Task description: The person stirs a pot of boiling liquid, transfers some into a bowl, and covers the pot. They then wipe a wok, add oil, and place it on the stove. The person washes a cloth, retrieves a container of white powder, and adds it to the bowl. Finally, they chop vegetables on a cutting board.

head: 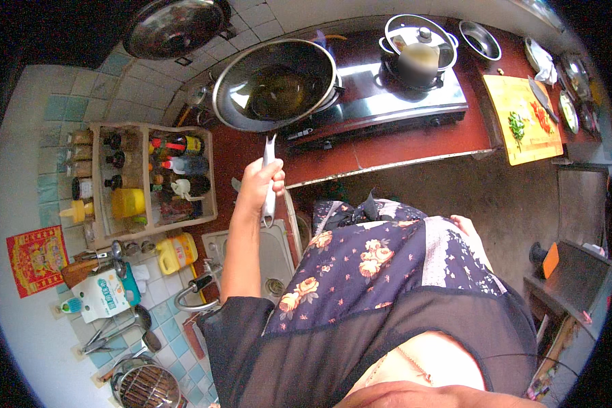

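My left hand is closed around the pale metal handle of a large dark wok. The wok sits at the left end of the gas stove and looks tilted toward me. A little yellowish liquid seems to lie in its bottom. My right hand hangs beside my hip, against the floral apron. Most of it is hidden, so its fingers cannot be made out. On the right burner stands a pot with a glass lid, and a blurred patch covers its front.
At right, a cutting board bears chopped green and red pieces and a knife. A metal bowl sits behind it. Left are a rack of bottles, a sink with a curved faucet, and a yellow jug.
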Demonstrator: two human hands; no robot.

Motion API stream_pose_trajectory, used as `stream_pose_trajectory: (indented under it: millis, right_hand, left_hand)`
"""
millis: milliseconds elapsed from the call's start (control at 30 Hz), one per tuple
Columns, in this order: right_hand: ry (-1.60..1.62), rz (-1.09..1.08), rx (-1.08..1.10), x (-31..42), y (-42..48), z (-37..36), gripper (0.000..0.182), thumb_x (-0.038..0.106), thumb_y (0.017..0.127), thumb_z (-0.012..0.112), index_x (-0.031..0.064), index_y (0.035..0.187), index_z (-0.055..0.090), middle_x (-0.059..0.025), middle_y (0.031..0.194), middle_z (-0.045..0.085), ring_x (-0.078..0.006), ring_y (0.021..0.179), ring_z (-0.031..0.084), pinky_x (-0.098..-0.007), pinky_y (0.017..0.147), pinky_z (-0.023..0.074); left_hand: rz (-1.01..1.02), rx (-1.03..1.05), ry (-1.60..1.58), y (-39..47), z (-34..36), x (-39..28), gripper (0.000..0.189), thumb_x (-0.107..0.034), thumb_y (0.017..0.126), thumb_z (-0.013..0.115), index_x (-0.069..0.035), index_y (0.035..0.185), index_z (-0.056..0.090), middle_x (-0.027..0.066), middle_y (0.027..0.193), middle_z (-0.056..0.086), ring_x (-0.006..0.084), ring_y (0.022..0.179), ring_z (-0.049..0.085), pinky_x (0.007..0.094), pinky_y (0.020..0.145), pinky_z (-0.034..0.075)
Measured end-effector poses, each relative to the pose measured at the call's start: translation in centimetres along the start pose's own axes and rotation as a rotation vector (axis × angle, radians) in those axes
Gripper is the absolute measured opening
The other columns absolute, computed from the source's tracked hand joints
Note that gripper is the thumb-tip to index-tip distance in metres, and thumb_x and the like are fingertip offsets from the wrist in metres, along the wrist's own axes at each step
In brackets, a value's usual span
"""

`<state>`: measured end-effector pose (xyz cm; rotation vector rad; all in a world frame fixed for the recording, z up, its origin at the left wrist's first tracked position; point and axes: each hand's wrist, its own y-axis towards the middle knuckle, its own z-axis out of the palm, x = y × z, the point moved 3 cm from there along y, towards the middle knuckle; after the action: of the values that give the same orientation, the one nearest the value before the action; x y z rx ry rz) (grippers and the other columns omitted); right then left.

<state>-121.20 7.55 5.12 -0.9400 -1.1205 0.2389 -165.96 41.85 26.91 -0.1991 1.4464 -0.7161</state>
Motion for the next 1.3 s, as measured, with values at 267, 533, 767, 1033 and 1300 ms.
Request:
stream_pose_trajectory:
  millis: [267, 533, 767, 1033, 1300]
  right_hand:
    - [-0.068, -0.019, -0.138, 4.0, -2.5, 4.7, 0.034, 0.028, 0.091, 0.058, 0.0025, 0.114, 0.056, -0.0109, 0.101, 0.064, -0.0196, 0.092, 0.060, -0.0322, 0.085, 0.0490]
    - [-0.194, -0.126, -0.312, 1.9, -1.7, 3.8, 0.035, 0.032, 0.090, 0.059, 0.0002, 0.105, 0.061, -0.0124, 0.088, 0.068, -0.0225, 0.079, 0.065, -0.0339, 0.072, 0.0548]
    - [-0.123, -0.067, -0.335, -0.7, -1.7, 3.0, 0.034, 0.031, 0.090, 0.060, 0.0004, 0.106, 0.060, -0.0126, 0.089, 0.068, -0.0226, 0.079, 0.065, -0.0342, 0.072, 0.0551]
    - [-0.068, 0.005, -0.308, -3.3, 0.0, 2.1, 0.033, 0.030, 0.091, 0.060, 0.0006, 0.106, 0.060, -0.0128, 0.089, 0.068, -0.0227, 0.079, 0.066, -0.0346, 0.072, 0.0554]
    - [-0.040, 0.070, -0.262, -4.8, 2.3, 1.3, 0.032, 0.028, 0.091, 0.061, 0.0009, 0.107, 0.060, -0.0130, 0.089, 0.068, -0.0228, 0.079, 0.066, -0.0349, 0.072, 0.0558]
  left_hand:
    - [-0.027, 0.231, -0.239, -0.9, 1.2, 3.2, 0.019, -0.022, 0.098, 0.054, -0.008, 0.087, 0.049, -0.0025, 0.066, 0.042, 0.0056, 0.048, 0.040, 0.0233, 0.044, 0.037]
    - [0.218, 0.153, -0.177, 4.2, 3.7, 6.9, 0.015, -0.017, 0.095, 0.059, -0.008, 0.088, 0.049, 0.0006, 0.065, 0.048, 0.0088, 0.049, 0.047, 0.0238, 0.044, 0.040]
    - [0.446, 0.059, 0.030, 8.2, 2.4, 6.1, 0.016, -0.016, 0.095, 0.058, -0.005, 0.087, 0.049, 0.0013, 0.063, 0.052, 0.0096, 0.047, 0.050, 0.0252, 0.044, 0.043]
    - [0.506, -0.120, 0.268, 10.3, 0.7, 4.1, 0.012, -0.010, 0.092, 0.059, -0.004, 0.086, 0.052, 0.0012, 0.064, 0.052, 0.0096, 0.047, 0.049, 0.0255, 0.043, 0.043]
    - [0.259, -0.007, 0.077, 10.8, 0.5, 4.7, 0.014, -0.013, 0.092, 0.059, -0.004, 0.084, 0.051, 0.0026, 0.063, 0.052, 0.0103, 0.046, 0.050, 0.0253, 0.042, 0.042]
